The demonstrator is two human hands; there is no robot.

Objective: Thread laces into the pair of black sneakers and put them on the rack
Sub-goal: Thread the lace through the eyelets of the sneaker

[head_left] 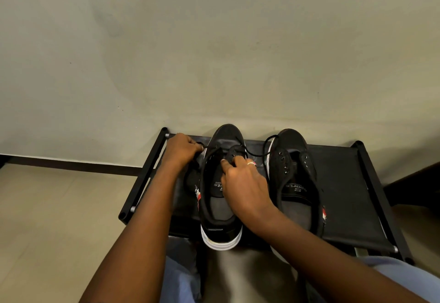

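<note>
So the biggest thing here is the plain wall (214, 40) filling the whole top half of the frame, with beige floor (47, 207) at lower left. Down in the lower middle sits a low black rack (345, 183) with a fabric top shelf, pushed up against the wall. Both black sneakers are on that shelf, toes pointing at the wall. The left sneaker (222, 207) is roughly centre frame, its white heel hanging a bit over the near edge; the right sneaker (297, 183) sits just beside it, eyelets bare and tongue open. The person's left hand (181, 150) is at the left side of the left sneaker, fingers curled round the end of the black lace (252, 154) and pinching it. The right hand (242, 181) rests over the same shoe's opening, fingertips gripping the eyelet flap, a ring (251, 163) on one finger. The lace's other end loops across toward the right sneaker's toe.
</note>
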